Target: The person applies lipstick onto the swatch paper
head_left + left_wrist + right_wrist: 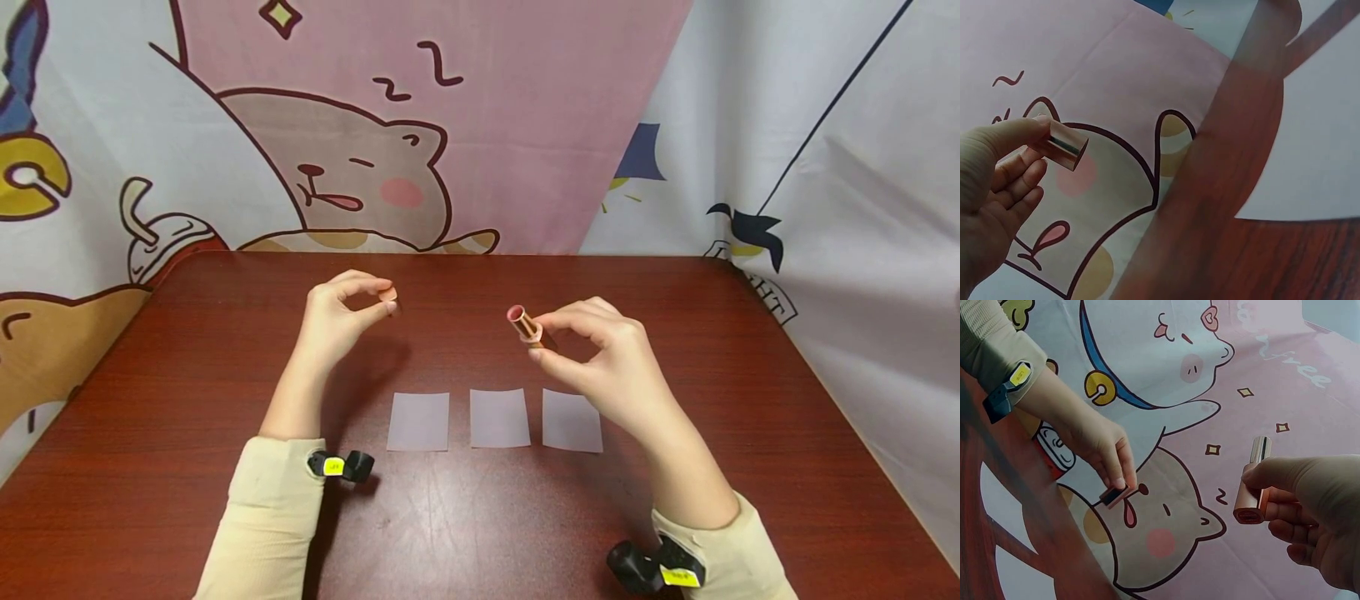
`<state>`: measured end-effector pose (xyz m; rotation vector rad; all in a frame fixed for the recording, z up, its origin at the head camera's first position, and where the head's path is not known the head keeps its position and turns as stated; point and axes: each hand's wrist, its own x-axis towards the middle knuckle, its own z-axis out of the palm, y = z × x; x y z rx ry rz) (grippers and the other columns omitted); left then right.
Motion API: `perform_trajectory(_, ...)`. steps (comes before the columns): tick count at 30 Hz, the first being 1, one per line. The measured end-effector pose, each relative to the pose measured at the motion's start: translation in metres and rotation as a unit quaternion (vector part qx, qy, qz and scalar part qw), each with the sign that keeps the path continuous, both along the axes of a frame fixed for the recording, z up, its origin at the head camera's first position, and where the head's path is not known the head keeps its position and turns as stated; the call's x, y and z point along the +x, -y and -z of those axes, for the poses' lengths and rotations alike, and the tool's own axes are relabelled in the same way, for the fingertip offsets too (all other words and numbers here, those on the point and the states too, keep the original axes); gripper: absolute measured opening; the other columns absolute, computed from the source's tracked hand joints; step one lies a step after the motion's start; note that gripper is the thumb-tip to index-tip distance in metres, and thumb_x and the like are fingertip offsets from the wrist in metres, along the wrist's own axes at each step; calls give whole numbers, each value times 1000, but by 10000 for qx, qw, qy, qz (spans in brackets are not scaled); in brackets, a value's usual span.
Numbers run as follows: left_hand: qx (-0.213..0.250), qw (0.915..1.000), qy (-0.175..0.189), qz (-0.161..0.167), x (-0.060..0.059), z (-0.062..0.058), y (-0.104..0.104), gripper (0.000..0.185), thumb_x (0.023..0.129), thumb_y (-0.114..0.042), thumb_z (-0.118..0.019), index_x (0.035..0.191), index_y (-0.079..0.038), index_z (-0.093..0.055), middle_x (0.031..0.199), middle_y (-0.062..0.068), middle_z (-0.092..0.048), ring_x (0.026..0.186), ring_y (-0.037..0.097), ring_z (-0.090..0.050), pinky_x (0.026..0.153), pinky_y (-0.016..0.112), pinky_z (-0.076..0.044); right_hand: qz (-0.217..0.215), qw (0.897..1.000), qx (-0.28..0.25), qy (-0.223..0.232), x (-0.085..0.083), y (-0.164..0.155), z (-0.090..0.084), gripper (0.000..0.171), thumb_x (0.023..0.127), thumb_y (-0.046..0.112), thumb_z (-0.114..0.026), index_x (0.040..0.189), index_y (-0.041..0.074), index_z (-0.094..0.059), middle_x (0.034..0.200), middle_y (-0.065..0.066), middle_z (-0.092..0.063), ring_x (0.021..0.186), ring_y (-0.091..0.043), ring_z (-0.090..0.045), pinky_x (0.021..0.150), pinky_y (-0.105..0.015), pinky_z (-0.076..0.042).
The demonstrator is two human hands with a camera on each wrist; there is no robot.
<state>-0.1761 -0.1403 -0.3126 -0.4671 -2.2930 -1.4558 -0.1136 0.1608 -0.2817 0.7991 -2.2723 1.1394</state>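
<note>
In the head view my left hand (335,323) pinches a small rose-gold lipstick cap (389,296) between thumb and fingertips, raised over the left part of the table. The cap (1065,147) looks like a short, shiny cylinder in the left wrist view. Across from it, my right hand (611,358) holds an uncapped lipstick (528,329) by its base, tilted with the pinkish-red end toward the upper left. Seen from the right wrist, the lipstick's copper base (1249,501) sits between thumb and fingers. Cap and lipstick are well apart.
Three pale square sheets lie in a row on the dark red-brown table (457,533): a left sheet (418,422), a middle sheet (499,419) and a right sheet (570,423), partly overlapped by my right hand. A cartoon-printed curtain (525,125) hangs behind the table.
</note>
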Motion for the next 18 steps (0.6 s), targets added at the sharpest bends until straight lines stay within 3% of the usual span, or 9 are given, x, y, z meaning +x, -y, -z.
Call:
perform_trajectory(7, -73, 10000, 48, -19, -22, 30, 11, 22, 75, 5, -78, 97, 6, -72, 90, 15, -70, 91, 24, -62, 89, 35, -43, 4, 10000, 9, -17, 0, 0, 0, 27, 68, -3, -82, 92, 11, -76, 87, 8, -69, 85, -10, -56, 75, -22, -43)
perform_trajectory(15, -116, 9999, 120, 21, -29, 44, 16, 20, 75, 3, -79, 94, 3, -74, 87, 10, -70, 85, 16, -62, 84, 45, -46, -44, 10000, 31, -21, 0, 0, 1, 27, 69, -3, -82, 92, 10, -76, 87, 7, -69, 85, -11, -57, 75, -21, -44)
perform_trajectory(18, -135, 9997, 205, 5, -30, 47, 17, 20, 75, 3, -79, 94, 3, -73, 88, 10, -70, 84, 17, -62, 81, 39, -48, -56, 10000, 28, -27, -1, 0, 1, 27, 69, -3, -82, 92, 10, -76, 87, 7, -69, 85, -13, -57, 74, -21, -44)
